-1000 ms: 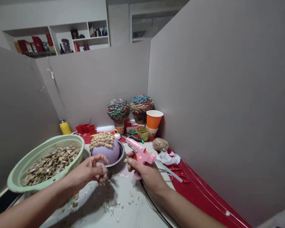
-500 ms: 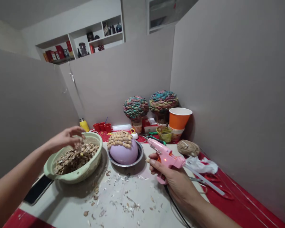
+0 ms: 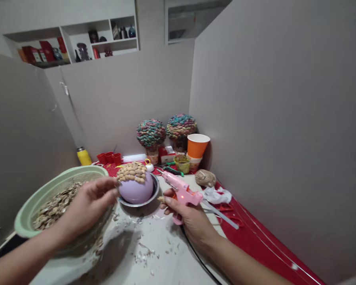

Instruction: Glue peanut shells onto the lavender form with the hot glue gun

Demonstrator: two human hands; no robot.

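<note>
My right hand [image 3: 185, 213] is wrapped round a pink hot glue gun [image 3: 180, 186] with a small orange light. A small tan peanut shell [image 3: 161, 199] pokes out between its thumb and finger. My left hand [image 3: 91, 202] reaches across the basin with its fingers stretched and a little apart, the tips at the left side of a lilac balloon [image 3: 136, 192]. Whether they touch it I cannot tell. Rows of peanut shells [image 3: 132, 171] cover the balloon's top, and it rests in a metal bowl [image 3: 156, 190]. Loose shells [image 3: 55, 208] fill the green basin [image 3: 25, 211].
Two colourful shell-covered balls on stands [image 3: 151, 133] are at the back. Near them are an orange paper cup [image 3: 197, 147], a tub [image 3: 182, 164] and a twine ball [image 3: 205, 178]. Red-handled scissors [image 3: 235, 221] lie at right. Shell bits litter the white board [image 3: 154, 253].
My left hand has moved right, from above the basin to beside the balloon. My right hand still holds the glue gun and peanut shell. The view has swung to the right.
</note>
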